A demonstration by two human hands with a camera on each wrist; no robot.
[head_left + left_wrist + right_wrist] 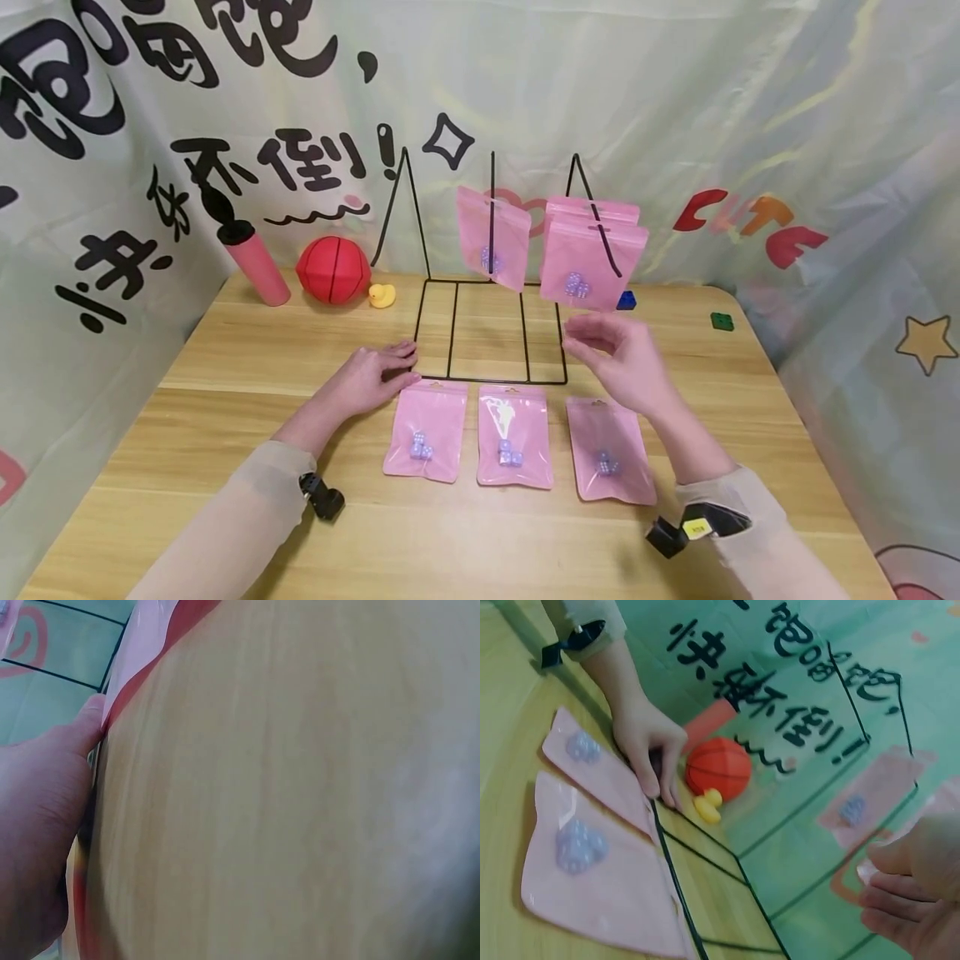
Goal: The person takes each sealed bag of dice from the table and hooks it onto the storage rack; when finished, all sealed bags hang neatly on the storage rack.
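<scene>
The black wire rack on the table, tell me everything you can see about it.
The black wire rack looks like thin black metal rod. A flat rectangular base with two crossbars lies on the wooden table; triangular uprights and a central post rise at the back. Pink zip bags holding small pale dice hang from it. The left hand rests flat on the front left corner of the base; the right hand hovers near, apparently not touching.

Bare wooden tabletop (225, 367) lies open at nine o'clock of the black wire display rack (491, 333); three flat pink zip pouches (514, 435) block six o'clock; hanging pink pouches (592, 260) crowd two o'clock.
</scene>
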